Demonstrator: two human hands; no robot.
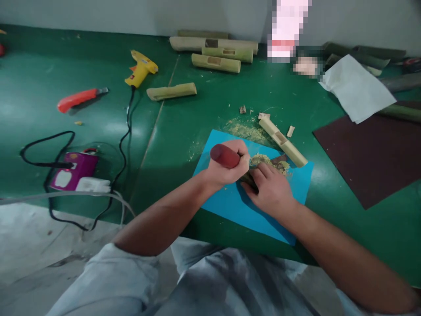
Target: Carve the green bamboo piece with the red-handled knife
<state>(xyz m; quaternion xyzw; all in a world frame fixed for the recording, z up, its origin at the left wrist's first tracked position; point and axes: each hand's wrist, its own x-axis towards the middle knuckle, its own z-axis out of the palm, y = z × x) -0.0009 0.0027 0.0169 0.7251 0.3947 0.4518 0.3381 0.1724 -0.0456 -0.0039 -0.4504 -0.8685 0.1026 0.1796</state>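
Observation:
My left hand (242, 166) is wrapped round the thick dark red handle (224, 156) of a tool whose working end is hidden. Pressed down by my right hand (273, 189), a short bamboo piece (247, 179) lies mostly covered by my fingers. The two hands almost meet over a blue sheet (226, 202). Pale shavings (262, 159) are heaped just beyond them. A bamboo tube with a cut notch (295, 154) rests slantwise across the sheet's far edge.
A yellow glue gun (140, 72), a red utility knife (78, 100) and a purple power adapter (77, 164) with cables are at left. Several notched bamboo tubes (226, 65) lie at the back. White paper (360, 90) overlaps a dark brown sheet (365, 162) at right.

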